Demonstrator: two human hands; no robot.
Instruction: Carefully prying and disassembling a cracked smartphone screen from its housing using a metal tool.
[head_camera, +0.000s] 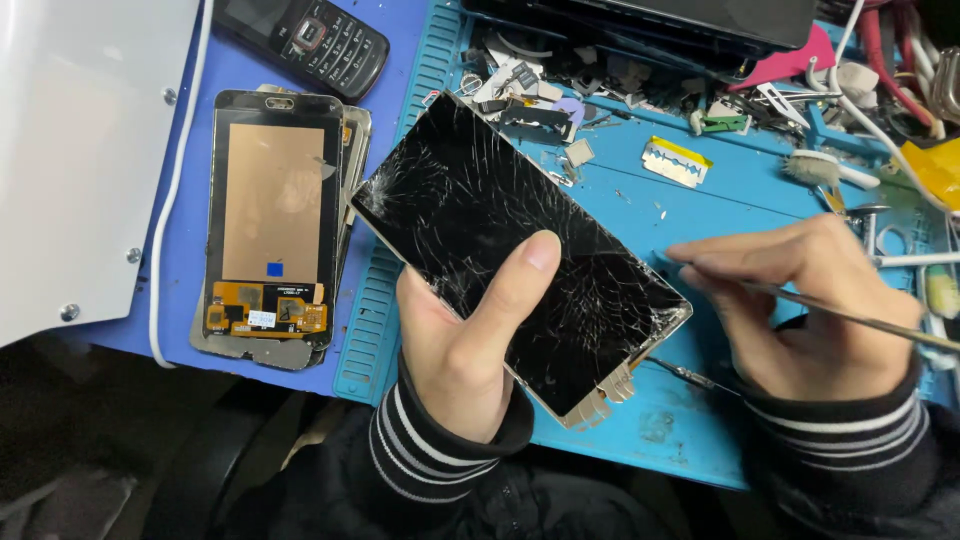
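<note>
My left hand grips a phone screen with badly cracked black glass, tilted above the blue mat, thumb pressed on the glass. My right hand is closed around a thin metal tool; its tip points left toward the screen's right edge, close to it. Whether the tip touches the screen I cannot tell. Both wrists wear black sleeves with white stripes.
A blue work mat lies underneath. An opened phone panel with copper backing lies at left, a black keypad phone above it. A razor blade, a brush and several small scraps sit at the back. A white panel fills the far left.
</note>
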